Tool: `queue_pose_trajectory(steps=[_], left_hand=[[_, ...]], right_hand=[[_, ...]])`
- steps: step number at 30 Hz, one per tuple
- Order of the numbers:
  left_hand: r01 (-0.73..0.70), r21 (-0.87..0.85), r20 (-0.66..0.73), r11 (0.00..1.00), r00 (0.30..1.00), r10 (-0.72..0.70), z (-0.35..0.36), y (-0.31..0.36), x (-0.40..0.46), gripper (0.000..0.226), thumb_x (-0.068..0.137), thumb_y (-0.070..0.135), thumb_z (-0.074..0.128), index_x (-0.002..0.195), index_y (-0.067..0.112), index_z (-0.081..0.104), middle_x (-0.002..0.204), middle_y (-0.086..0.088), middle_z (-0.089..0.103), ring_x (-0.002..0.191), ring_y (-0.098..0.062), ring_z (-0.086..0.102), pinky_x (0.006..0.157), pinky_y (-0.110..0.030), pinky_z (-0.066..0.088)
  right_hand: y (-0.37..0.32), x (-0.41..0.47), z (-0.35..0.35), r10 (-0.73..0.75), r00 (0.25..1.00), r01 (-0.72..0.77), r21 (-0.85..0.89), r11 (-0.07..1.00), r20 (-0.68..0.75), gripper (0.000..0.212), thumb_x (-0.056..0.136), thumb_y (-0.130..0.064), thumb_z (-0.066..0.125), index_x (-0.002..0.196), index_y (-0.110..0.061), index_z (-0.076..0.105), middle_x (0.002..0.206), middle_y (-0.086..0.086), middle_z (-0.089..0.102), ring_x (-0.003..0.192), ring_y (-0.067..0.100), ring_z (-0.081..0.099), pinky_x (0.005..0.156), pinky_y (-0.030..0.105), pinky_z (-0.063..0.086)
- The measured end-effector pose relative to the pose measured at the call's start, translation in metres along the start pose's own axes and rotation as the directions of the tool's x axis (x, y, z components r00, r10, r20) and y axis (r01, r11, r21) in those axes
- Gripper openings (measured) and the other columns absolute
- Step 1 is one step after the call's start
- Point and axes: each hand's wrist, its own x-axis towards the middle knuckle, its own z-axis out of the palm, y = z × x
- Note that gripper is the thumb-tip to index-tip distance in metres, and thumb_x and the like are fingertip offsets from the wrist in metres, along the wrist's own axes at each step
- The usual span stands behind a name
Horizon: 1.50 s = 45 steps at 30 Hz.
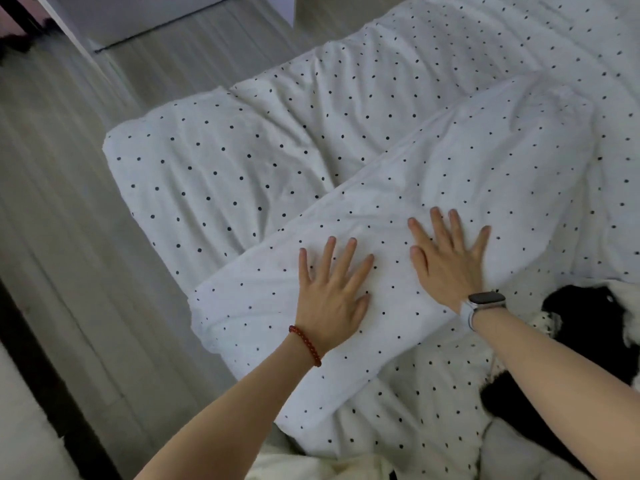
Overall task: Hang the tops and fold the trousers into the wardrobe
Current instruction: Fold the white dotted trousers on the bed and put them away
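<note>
While both arms reach forward, the left hand (pixel 330 296) and right hand (pixel 446 258) press flat, fingers spread straight, on a folded polka-dot duvet (pixel 398 209) lying across the bed (pixel 214 161); grasping nothing.

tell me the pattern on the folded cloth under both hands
White with small dark dots, on the folded cloth; head view shows it.

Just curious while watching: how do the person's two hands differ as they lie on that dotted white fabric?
The left hand lies nearer the floor-side edge of the dotted fabric; the right hand lies farther in. The left wrist wears a red bead bracelet, the right wrist a watch. Both press flat, fingers spread, gripping nothing.
</note>
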Motion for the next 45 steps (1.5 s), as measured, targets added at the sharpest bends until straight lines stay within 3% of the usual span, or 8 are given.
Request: queue_pose_trajectory(steps=[14,21,25,31,34,37,41,45], left_hand=[[-0.175,0.126,0.132,0.977,0.979,0.158,0.026,0.048,0.112,0.058,0.095,0.053,0.013,0.143,0.028,0.036,0.15,-0.007,0.032,0.139,-0.038,0.025,0.103,-0.068,0.01],[-0.234,0.165,0.017,0.958,0.972,0.234,0.026,0.09,0.255,0.057,0.095,0.046,0.016,0.145,0.022,0.029,0.152,-0.006,0.028,0.141,-0.035,0.021,0.108,-0.065,0.004],[-0.25,0.208,0.065,0.946,0.968,0.241,0.031,0.11,0.315,0.068,0.085,0.047,-0.013,0.149,0.026,0.001,0.158,0.0,0.0,0.145,-0.028,-0.006,0.109,-0.059,-0.01],[-0.236,0.209,0.088,0.949,0.971,0.222,0.044,0.129,0.377,0.069,0.082,0.05,-0.018,0.148,0.032,-0.006,0.158,0.004,-0.007,0.144,-0.026,-0.013,0.11,-0.062,-0.004],[-0.272,0.187,0.098,0.944,0.961,0.258,0.049,0.139,0.405,0.062,0.088,0.051,-0.008,0.148,0.034,-0.006,0.157,0.005,-0.009,0.143,-0.027,-0.015,0.109,-0.064,-0.004],[-0.284,0.199,0.145,0.938,0.955,0.258,0.057,0.143,0.415,0.061,0.087,0.052,-0.008,0.146,0.037,-0.008,0.157,0.005,-0.009,0.143,-0.027,-0.014,0.108,-0.064,-0.001],[-0.273,0.26,0.184,0.926,0.956,0.231,0.065,0.141,0.414,0.061,0.086,0.053,-0.008,0.145,0.037,-0.012,0.157,0.004,-0.009,0.143,-0.028,-0.012,0.108,-0.062,0.001],[-0.283,0.253,0.211,0.925,0.949,0.233,0.059,0.143,0.415,0.06,0.089,0.053,-0.004,0.145,0.036,-0.012,0.157,0.005,-0.008,0.143,-0.028,-0.012,0.108,-0.062,0.0]], right_hand=[[0.115,0.067,-0.004,0.241,0.967,-0.232,0.112,0.966,-0.08,0.052,0.097,-0.045,0.012,0.147,-0.038,0.001,0.158,0.0,-0.006,0.144,0.03,-0.008,0.107,0.068,0.001],[0.161,0.127,-0.011,0.276,0.959,-0.25,0.268,0.931,-0.067,0.051,0.098,-0.043,0.008,0.144,-0.041,-0.015,0.156,-0.004,-0.019,0.142,0.023,-0.02,0.111,0.061,-0.008],[0.187,0.154,-0.01,0.283,0.959,-0.257,0.337,0.906,-0.03,0.048,0.098,-0.043,0.004,0.144,-0.044,-0.011,0.155,-0.011,-0.017,0.142,0.018,-0.021,0.112,0.055,-0.014],[0.232,0.186,-0.009,0.306,0.951,-0.301,0.389,0.871,0.052,0.048,0.1,-0.041,0.008,0.147,-0.04,-0.001,0.157,-0.009,-0.011,0.144,0.018,-0.014,0.116,0.049,-0.007],[0.247,0.194,-0.006,0.339,0.92,-0.19,0.533,0.824,-0.196,0.05,0.097,-0.034,0.019,0.144,-0.022,0.032,0.154,0.004,0.022,0.142,0.023,0.017,0.115,0.045,0.016],[0.269,0.197,-0.007,0.638,0.709,-0.31,0.68,0.665,-0.301,0.041,0.095,-0.024,0.039,0.13,-0.005,0.049,0.133,0.014,0.048,0.124,0.031,0.042,0.101,0.042,0.037],[0.284,0.206,-0.017,0.683,0.69,-0.398,0.913,0.084,0.238,0.027,0.093,-0.037,0.046,0.083,-0.013,0.054,0.082,0.0,0.056,0.082,0.021,0.054,0.061,0.027,0.038],[0.291,0.216,-0.03,0.68,0.625,-0.292,0.923,-0.251,0.383,0.03,0.086,-0.037,0.06,0.073,-0.013,0.046,0.074,0.001,0.048,0.066,0.017,0.047,0.056,0.026,0.037]])
